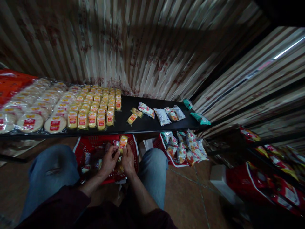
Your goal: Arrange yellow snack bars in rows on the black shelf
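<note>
Between my two hands, over a red basket (135,156), is a small yellow snack cake in a clear wrapper with an orange-red label (123,142). My left hand (110,161) pinches its left side with closed fingers. On the other side my right hand (128,160) grips its right edge. Below them the basket holds several wrapped snacks, dim and partly hidden by my hands. Similar yellow cakes (92,119) stand in tight rows on the black shelf (147,125) ahead, and two loose ones (132,119) lie to the right of the rows.
Round wrapped crackers (55,124) fill the shelf's left part, beside an orange crate (14,81). White snack packets (162,116) and green packets (200,118) lie farther right. Beneath is another red basket of packets (182,151). My knees flank the nearer basket; a striped curtain (133,47) hangs behind.
</note>
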### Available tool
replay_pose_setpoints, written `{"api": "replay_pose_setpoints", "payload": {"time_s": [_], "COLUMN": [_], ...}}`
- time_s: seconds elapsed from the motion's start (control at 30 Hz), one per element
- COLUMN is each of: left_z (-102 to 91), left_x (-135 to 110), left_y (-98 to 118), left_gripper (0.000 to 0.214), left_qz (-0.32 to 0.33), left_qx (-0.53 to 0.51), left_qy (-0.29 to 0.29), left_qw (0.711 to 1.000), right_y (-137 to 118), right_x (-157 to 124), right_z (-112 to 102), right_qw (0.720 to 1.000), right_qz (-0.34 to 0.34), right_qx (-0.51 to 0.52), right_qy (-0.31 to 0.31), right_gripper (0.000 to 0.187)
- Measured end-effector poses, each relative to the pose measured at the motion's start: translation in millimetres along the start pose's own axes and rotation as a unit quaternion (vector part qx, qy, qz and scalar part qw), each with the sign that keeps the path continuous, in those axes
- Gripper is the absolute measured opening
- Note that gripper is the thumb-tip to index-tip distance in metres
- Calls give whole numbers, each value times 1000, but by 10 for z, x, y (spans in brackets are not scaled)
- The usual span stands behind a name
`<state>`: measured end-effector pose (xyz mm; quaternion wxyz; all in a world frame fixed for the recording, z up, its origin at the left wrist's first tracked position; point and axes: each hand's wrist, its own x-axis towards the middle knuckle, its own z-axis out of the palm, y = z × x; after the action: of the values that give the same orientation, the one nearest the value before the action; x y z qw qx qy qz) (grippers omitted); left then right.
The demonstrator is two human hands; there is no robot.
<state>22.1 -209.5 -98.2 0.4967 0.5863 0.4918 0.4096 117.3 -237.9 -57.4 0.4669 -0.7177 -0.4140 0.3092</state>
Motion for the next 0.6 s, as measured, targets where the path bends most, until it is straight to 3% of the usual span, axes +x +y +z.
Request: {"api": "replay_pose_setpoints", "payload": {"time_s": [0.33,0.6], "left_z": [-18,-56], "left_x": [32,157], "left_y": [137,426], "left_gripper": [23,23], "left_qz": [18,31], "left_qx": [-24,-3], "left_qy": [13,20], "left_qw": [999,999], "right_y": [-139,-273], "right_x": [62,251], "right_z": [-72,-99], "right_qw": [999,996], "right_qz": [8,-69], "right_qx": [36,51], "right_qy": [2,3], "right_gripper": [43,35]}}
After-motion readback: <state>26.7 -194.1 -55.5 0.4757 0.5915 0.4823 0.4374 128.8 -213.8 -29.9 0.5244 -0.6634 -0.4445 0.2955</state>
